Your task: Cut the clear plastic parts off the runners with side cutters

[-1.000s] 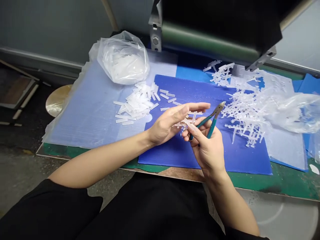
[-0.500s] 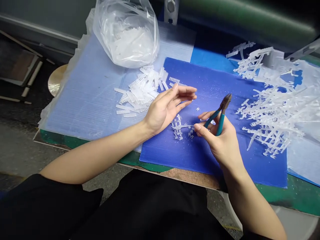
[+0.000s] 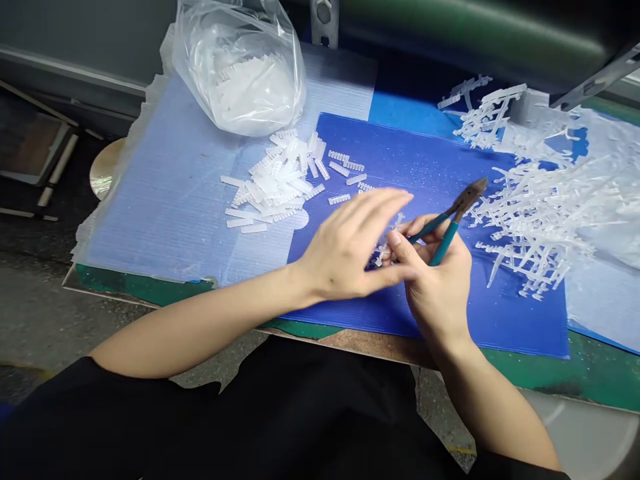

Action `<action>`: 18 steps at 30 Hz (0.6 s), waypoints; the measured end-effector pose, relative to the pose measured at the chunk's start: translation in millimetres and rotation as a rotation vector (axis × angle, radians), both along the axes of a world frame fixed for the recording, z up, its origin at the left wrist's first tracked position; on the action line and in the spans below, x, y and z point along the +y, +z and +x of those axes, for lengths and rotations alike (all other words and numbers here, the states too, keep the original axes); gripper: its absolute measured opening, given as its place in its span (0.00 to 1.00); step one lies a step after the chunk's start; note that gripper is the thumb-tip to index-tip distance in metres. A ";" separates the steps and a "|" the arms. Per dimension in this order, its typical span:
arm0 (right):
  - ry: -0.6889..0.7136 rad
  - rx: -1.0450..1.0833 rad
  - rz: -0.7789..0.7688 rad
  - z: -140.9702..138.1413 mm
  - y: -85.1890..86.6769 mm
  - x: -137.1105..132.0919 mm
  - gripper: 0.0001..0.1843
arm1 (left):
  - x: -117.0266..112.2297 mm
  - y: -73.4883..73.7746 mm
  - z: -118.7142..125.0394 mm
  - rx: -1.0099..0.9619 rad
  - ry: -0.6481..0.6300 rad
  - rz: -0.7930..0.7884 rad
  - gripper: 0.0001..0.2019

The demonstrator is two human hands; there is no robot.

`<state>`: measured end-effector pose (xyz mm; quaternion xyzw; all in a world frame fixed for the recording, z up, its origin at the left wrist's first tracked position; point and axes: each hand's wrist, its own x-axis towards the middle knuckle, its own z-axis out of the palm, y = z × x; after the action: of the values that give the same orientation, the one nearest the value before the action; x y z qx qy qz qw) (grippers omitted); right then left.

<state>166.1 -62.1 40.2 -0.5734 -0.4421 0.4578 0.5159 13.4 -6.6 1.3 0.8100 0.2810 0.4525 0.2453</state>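
My right hand [image 3: 436,275] grips teal-handled cutters [image 3: 450,217], jaws pointing up and to the right. A small white plastic sprue [image 3: 384,252] sits between my two hands on the dark blue corrugated sheet [image 3: 430,160]; my right fingertips touch it. My left hand [image 3: 353,247] lies over the sprue, palm down, fingers stretched and blurred by motion, thumb meeting my right hand. Whether the left fingers pinch the sprue is hidden.
Cut white strips [image 3: 280,183] lie heaped at the sheet's left edge, below a clear bag [image 3: 240,67] of such parts. A tangle of uncut white sprues [image 3: 535,207] fills the right side. A pale blue sheet [image 3: 170,193] covers the left; a green machine bar [image 3: 450,33] runs behind.
My left hand swung from open above the sheet down over the sprue toward my right hand. The right hand with the cutters shifted slightly right and up.
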 end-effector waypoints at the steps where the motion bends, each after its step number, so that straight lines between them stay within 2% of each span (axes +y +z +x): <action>1: 0.001 0.030 0.003 1.3 3.7 -0.9 0.14 | -4.1 0.7 1.4 0.052 -0.002 0.058 0.40; 3: 0.063 0.050 -0.005 4.9 12.7 -2.1 0.13 | -7.9 2.7 3.1 0.071 -0.018 0.110 0.38; 5: 0.153 0.049 -0.024 12.6 23.2 -2.0 0.12 | -5.7 5.6 2.2 0.010 -0.029 0.060 0.28; 7: 0.176 0.027 -0.017 25.6 32.1 -0.8 0.09 | 1.7 7.8 -1.3 -0.099 -0.023 -0.123 0.22; 10: 0.161 0.015 -0.043 46.4 33.2 1.4 0.09 | 17.3 8.5 -8.8 -0.333 -0.045 -0.512 0.22; 12: 0.273 0.106 -0.189 52.1 25.0 0.8 0.15 | 26.6 8.4 -13.8 -0.470 -0.103 -0.692 0.23; 15: 0.545 0.289 -0.467 43.6 11.2 -5.4 0.22 | 32.8 10.3 -18.4 -0.559 -0.187 -0.851 0.26; 18: 0.736 0.266 -0.589 28.2 7.8 -13.5 0.25 | 29.4 15.0 -17.9 -0.641 -0.220 -0.967 0.34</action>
<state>194.3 -75.6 47.9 -0.4370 -0.3975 0.7847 0.1878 -4.5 22.8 16.3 0.4535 0.2816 0.4671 0.7049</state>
